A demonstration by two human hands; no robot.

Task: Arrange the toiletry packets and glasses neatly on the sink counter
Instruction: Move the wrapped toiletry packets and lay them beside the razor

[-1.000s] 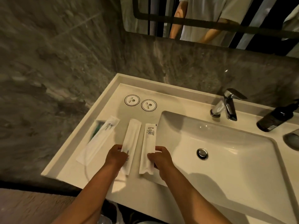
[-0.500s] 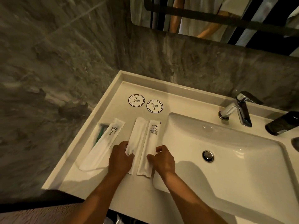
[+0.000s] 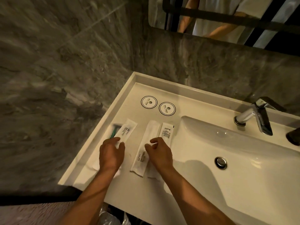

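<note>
The left hand (image 3: 111,155) is pressing loosely curled fingers on the leftmost packet (image 3: 125,133) beside the worktop (image 3: 186,200) rim. The right hand (image 3: 159,154) is resting half-curled, gripping nothing, over two packets (image 3: 146,146) — bare room lying beyond, towards two coasters (image 3: 149,102).

Dim warm light, motion-blurred walls, wide-angle distortion

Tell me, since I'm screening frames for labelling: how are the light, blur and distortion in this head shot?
Head view: dim, warm yellow light; the marble wall is motion-smeared, while print on the left packet stays readable; both forearms throw soft shadows into the basin; glare on the faucet; wide-angle bending of the counter edge.
</note>
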